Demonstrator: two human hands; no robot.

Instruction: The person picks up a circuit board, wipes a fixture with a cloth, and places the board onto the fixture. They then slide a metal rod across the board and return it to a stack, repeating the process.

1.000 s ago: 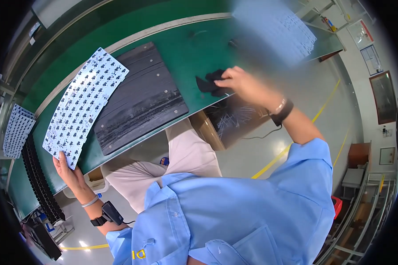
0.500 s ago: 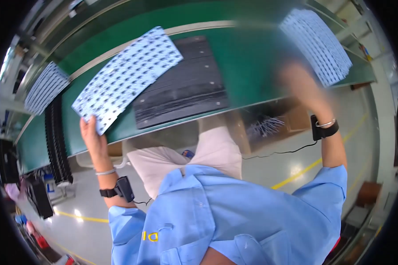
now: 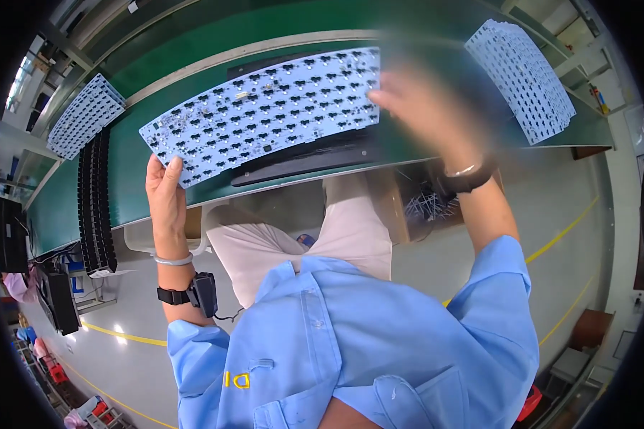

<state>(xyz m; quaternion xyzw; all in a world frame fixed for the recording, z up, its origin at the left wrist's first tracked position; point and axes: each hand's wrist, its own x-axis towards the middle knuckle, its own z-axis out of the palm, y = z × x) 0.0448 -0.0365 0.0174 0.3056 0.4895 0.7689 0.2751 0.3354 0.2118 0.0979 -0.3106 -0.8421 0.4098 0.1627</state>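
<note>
A long, curved pale-blue keyboard circuit board (image 3: 265, 107) with rows of small black parts is held up, slightly tilted, over a black flat plate (image 3: 300, 159) on the green bench. My left hand (image 3: 166, 182) grips its lower left corner, thumb on the front face and fingers mostly behind. At the board's right end is my right hand (image 3: 426, 107), its thumb lapping over the edge. The other fingers of that hand are blurred and partly hidden. Much of the black plate is covered by the board.
Similar circuit boards (image 3: 522, 80) lie stacked at the far right of the green bench (image 3: 429, 53); another stack (image 3: 87, 118) sits far left. Long black ridged strips (image 3: 95, 207) run along the bench's left end. An open box (image 3: 428, 207) stands below the bench edge.
My right hand has come left from near the right stack to the board's right end. The board has swung nearer level and moved right, my left hand still holding its corner.
</note>
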